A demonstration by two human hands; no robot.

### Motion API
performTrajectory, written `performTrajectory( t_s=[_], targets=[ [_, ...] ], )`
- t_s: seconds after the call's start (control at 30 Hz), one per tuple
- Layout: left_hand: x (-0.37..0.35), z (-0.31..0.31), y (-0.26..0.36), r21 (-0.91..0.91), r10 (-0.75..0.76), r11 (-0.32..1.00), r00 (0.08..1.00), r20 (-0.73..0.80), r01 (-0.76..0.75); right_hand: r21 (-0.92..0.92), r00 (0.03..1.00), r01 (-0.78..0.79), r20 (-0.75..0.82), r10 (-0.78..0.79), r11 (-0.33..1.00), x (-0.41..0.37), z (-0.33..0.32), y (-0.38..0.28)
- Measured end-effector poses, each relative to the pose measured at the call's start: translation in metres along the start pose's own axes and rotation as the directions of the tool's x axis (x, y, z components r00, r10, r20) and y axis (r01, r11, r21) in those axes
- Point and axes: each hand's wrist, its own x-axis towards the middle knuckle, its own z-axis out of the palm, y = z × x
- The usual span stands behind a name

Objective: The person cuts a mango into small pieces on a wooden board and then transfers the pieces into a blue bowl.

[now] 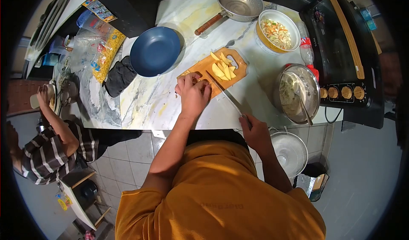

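My right hand grips the handle of a long kitchen knife near the counter's front edge. The blade reaches up and left across a wooden cutting board. On the board's left end, my left hand has its fingers curled down close to the blade. What they press on is mostly hidden beneath them. Pale yellow wedges, which look like potato, lie in a loose pile on the far side of the blade, beside the board's handle hole.
Behind the board are a blue pan, a metal pan and a bowl of shredded vegetables. A steel bowl with a spoon and a black oven stand right. Left are a black cloth and another person.
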Motion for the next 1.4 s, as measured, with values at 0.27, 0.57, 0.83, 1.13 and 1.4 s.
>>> performTrajectory(
  t_s=[0.27,0.57,0.83,1.13,1.4],
  targets=[
    [-0.002,0.0,-0.002,-0.012,-0.02,1.0,1.0,-0.005,0.02,0.053,0.999,0.031,-0.017,-0.03,0.998,-0.002,0.002,-0.01],
    [-0.002,0.0,-0.002,-0.03,-0.042,0.999,0.999,-0.002,0.042,0.004,1.0,0.013,-0.012,-0.013,1.0,-0.001,0.006,-0.01],
    [-0.001,0.002,-0.004,-0.02,-0.038,0.999,0.999,0.0,0.038,-0.074,0.997,0.067,-0.042,-0.07,0.995,0.003,0.01,-0.011],
    [0.001,-0.004,-0.002,0.006,-0.06,0.998,0.998,-0.013,0.06,-0.029,0.999,-0.013,0.037,0.014,0.999,-0.005,-0.009,-0.009],
    [0.001,-0.009,0.0,0.016,-0.053,0.998,0.999,0.004,0.053,0.03,1.0,-0.003,-0.029,0.004,1.0,-0.001,-0.007,-0.001]
  ],
)
